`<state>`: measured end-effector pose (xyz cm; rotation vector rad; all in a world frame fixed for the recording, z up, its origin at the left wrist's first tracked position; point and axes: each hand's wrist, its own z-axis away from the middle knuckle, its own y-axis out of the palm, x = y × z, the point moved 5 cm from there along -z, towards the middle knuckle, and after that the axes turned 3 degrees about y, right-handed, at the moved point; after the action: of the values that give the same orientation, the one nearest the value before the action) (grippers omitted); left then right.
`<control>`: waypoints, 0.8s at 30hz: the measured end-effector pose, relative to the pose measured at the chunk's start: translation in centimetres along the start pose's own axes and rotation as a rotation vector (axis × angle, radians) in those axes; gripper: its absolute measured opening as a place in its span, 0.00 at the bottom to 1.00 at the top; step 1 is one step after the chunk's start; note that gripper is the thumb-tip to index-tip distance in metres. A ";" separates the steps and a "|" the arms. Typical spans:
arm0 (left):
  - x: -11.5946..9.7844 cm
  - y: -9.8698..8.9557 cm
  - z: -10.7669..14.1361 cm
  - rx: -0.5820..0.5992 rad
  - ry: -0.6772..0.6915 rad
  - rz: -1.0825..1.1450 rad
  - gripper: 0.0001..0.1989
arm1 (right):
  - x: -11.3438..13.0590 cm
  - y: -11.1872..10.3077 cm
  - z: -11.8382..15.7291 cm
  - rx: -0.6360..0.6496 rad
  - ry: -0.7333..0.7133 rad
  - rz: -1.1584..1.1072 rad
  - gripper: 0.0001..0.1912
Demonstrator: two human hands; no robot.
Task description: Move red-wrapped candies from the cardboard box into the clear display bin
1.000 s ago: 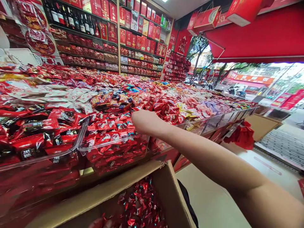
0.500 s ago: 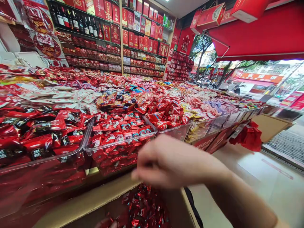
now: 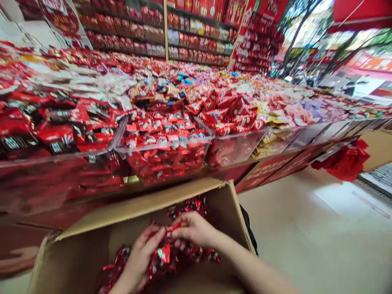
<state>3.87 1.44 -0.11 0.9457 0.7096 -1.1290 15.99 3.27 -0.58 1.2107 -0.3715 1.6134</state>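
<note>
Both of my hands are inside an open cardboard box [image 3: 141, 204] holding loose red shiny wrapped candies [image 3: 199, 253]. The fingers of my left hand [image 3: 142, 251] are closed at a red candy wrapper, with a brighter red piece just below. My right hand [image 3: 194, 230] meets it from the right, thumb and fingers pinched on a red wrapped candy [image 3: 172, 230]. The fingertips nearly touch, and blur hides exactly how many candies they hold. Behind the box stands a clear bin [image 3: 171, 143] full of small red wrapped candies.
Clear bins of larger red and black packets [image 3: 58, 134] and pink and yellow sweets [image 3: 284, 112] line the sloping display. Another hand [image 3: 21, 259], perhaps a reflection, shows left of the box. Red bags [image 3: 346, 161] hang at right above the pale floor [image 3: 300, 237].
The view has tilted down, showing more of the box. My right hand has dropped from in front of the clear bin into the box, joining my left hand at the candies.
</note>
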 end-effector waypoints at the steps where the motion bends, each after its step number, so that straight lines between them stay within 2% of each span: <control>1: 0.1 0.1 0.0 0.007 -0.014 0.001 0.08 | 0.3 -0.1 0.1 0.006 -0.013 -0.041 0.22; 7: 1.6 -0.7 -0.1 0.016 -0.127 0.055 0.09 | 0.0 -0.1 0.1 0.096 0.005 -0.083 0.20; 9: 1.6 -0.9 0.0 0.019 -0.126 0.071 0.09 | 0.0 -0.4 0.1 0.034 -0.037 -0.038 0.20; 11: 1.3 -0.9 0.0 0.034 -0.108 0.083 0.08 | 0.8 -1.0 0.5 -0.139 -0.192 0.111 0.17; 13: 0.9 -0.7 0.0 0.049 -0.093 0.088 0.09 | 2.0 -1.2 1.3 -0.280 -0.420 0.336 0.12; 15: 0.5 -0.6 0.0 0.048 -0.079 0.079 0.10 | 2.9 -0.8 2.0 -0.309 -0.601 0.513 0.08; 16: 0.4 -0.6 -0.1 0.041 -0.072 0.070 0.10 | 3.1 -0.5 2.2 -0.292 -0.642 0.551 0.08; 19: 0.3 -0.7 -0.1 0.022 -0.051 0.028 0.10 | 2.9 -0.3 2.0 -0.243 -0.607 0.485 0.09; 24: 0.3 -0.9 0.1 0.003 -0.010 -0.024 0.07 | 1.0 -0.3 0.6 -0.269 -0.317 0.277 0.10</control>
<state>3.15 1.11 -0.56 0.9357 0.7134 -1.1549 16.67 3.46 0.39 1.2452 -0.9629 1.5377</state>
